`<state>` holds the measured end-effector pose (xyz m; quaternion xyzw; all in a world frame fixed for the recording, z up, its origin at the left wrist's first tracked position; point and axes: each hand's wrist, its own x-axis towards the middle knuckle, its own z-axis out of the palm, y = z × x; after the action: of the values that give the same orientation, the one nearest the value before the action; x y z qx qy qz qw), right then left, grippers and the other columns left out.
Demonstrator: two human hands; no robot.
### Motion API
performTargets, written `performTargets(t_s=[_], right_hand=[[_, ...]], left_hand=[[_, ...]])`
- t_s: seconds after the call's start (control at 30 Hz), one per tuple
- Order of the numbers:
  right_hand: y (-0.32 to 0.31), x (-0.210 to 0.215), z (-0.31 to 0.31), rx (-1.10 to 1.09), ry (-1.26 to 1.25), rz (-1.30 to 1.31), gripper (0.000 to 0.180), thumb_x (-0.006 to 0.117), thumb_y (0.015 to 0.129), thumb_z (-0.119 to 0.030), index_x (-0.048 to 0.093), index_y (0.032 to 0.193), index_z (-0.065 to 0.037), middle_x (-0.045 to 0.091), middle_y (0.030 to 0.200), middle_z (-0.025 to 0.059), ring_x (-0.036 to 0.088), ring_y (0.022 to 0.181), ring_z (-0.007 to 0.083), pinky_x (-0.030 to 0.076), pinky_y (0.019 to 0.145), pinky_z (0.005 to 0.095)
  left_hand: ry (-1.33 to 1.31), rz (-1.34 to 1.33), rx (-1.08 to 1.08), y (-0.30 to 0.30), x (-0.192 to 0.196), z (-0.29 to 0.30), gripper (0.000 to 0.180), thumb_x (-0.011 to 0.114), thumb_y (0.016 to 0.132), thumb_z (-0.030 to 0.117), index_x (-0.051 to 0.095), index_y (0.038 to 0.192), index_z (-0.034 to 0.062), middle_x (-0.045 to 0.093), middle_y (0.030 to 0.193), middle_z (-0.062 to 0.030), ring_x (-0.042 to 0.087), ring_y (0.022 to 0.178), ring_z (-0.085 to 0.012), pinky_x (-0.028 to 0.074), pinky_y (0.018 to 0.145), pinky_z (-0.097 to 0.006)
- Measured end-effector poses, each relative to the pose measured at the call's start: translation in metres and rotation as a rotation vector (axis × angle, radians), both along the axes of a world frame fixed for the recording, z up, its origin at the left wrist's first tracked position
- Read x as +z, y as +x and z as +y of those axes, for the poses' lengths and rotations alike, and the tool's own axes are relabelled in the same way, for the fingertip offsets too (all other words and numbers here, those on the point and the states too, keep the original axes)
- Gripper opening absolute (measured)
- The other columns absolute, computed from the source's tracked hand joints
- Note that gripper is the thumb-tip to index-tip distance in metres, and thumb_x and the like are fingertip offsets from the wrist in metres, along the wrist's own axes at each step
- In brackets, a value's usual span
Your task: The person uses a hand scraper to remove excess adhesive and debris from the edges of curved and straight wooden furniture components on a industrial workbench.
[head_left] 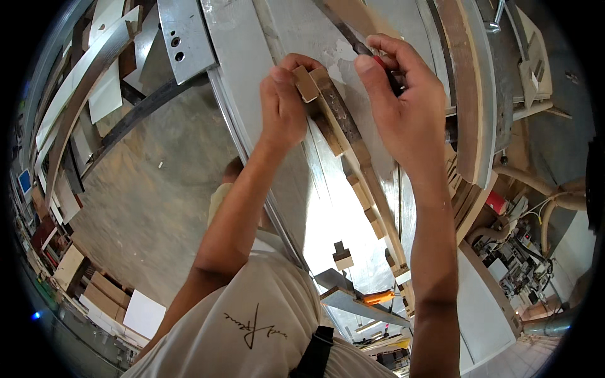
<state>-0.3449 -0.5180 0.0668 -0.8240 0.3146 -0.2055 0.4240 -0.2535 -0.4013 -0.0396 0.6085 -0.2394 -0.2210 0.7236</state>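
Observation:
My left hand (pixel 282 104) is closed round a small wooden block (pixel 305 85), with its fingers curled over the far side. The block sits against the upper end of a long wooden strip (pixel 362 154) with a worn dark top. Several small blocks line the strip's left side. In my right hand (pixel 409 97) is a long narrow tool (pixel 343 28) with a red and black handle and a dark blade pointing away to the upper left. Its exact kind is unclear, and its far end leaves the picture. Both hands are above a grey metal machine table (pixel 242 69).
A small notched wooden piece (pixel 342 257) lies near my body, close to an orange object (pixel 378 298). Curved boards (pixel 88 82) are stacked at the left, beyond the concrete floor (pixel 164 183). A tall curved panel (pixel 466 94) stands at the right.

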Motion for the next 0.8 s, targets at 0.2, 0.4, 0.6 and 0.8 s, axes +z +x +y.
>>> performTargets(t_s=[0.2,0.4,0.6,0.8], right_hand=[[0.005,0.000,0.008,0.007,0.280,0.280,0.048,0.086,0.077,-0.040,0.062,0.075,0.001,0.054,0.064,0.0056,0.050,0.061,0.0140,0.044,0.057,0.0318],[-0.051,0.017,0.021,-0.051,0.349,0.444,0.040,0.086,0.077,-0.030,0.063,0.086,0.002,0.056,0.070,0.0063,0.052,0.064,0.0154,0.046,0.062,0.0311],[-0.132,0.056,0.065,-0.197,0.263,0.547,0.039,0.081,0.078,-0.015,0.062,0.109,-0.001,0.059,0.078,0.0075,0.056,0.069,0.0165,0.049,0.067,0.0317],[-0.226,0.060,0.160,-0.323,0.328,0.484,0.044,0.077,0.076,-0.007,0.060,0.116,-0.004,0.066,0.084,0.0132,0.068,0.076,0.0297,0.054,0.074,0.0397]], left_hand=[[-0.032,0.018,-0.005,0.001,-0.002,-0.001,0.078,0.018,0.109,0.062,0.063,0.099,-0.0008,0.064,0.082,-0.0019,0.057,0.075,-0.0106,0.047,0.067,-0.027],[0.066,0.022,-0.073,0.003,-0.007,0.003,0.089,0.012,0.102,0.072,0.061,0.102,-0.0015,0.067,0.093,-0.0083,0.063,0.086,-0.0169,0.050,0.083,-0.031],[0.046,0.035,-0.060,0.002,-0.018,-0.002,0.083,0.014,0.107,0.066,0.063,0.100,-0.0010,0.067,0.091,-0.0089,0.063,0.087,-0.0182,0.049,0.084,-0.032],[0.056,0.001,-0.094,0.009,-0.004,0.006,0.068,0.020,0.112,0.049,0.066,0.108,-0.0011,0.070,0.096,-0.0095,0.062,0.096,-0.0193,0.046,0.094,-0.036]])
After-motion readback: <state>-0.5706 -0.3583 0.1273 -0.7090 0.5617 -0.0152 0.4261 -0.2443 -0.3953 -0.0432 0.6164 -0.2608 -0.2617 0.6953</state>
